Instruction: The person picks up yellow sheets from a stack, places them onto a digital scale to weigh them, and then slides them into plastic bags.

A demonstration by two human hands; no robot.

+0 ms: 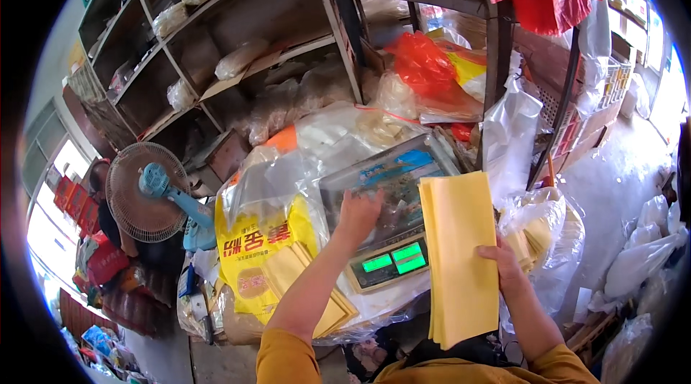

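Note:
My right hand (505,265) grips a stack of long yellow sheets (461,260), thumb on the front face. The stack stands nearly upright before my body and covers the right end of the digital scale's display panel (378,279). Over the scale's worn metal platform (397,211) is my left hand (360,216), its fingers bent and apart; whether they touch the platform is unclear. Nothing shows between them. More yellow sheets (329,308) lie left of the scale, partly behind my left forearm, on a yellow printed plastic bag (253,254).
A blue desk fan (156,184) and a knife (201,311) are at left. Clear plastic bags (534,238) hang at right, with yellow pieces inside. Shelving (253,11) rises behind the table. A red plastic bag (424,63) lies beyond the scale. Someone in dark clothing (113,227) is past the fan.

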